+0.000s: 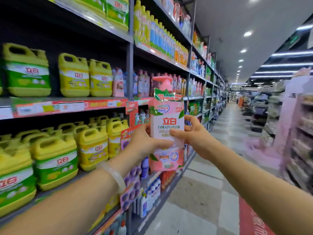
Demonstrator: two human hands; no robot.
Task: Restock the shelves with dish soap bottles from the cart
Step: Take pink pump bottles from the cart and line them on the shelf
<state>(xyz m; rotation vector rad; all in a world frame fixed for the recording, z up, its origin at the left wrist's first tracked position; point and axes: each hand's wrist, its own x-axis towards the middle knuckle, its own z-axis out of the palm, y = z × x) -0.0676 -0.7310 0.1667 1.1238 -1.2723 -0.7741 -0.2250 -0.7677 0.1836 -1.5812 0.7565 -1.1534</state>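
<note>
Fingers of both the left hand (144,141) and right hand (194,138) wrapped the upright pink soap bottle (166,122), which probably wanted sliding label-out beside the matching pink bottles (118,83) on the shelf (67,106).

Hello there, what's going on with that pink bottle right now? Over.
Left hand and right hand both grip the upright pink pump-top dish soap bottle. Held in the air before the grey metal shelves. Nothing blocking. Over.

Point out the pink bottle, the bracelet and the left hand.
pink bottle (166,116): head view, front label.
bracelet (116,177): head view, band on left wrist.
left hand (144,145): head view, back of hand.
</note>
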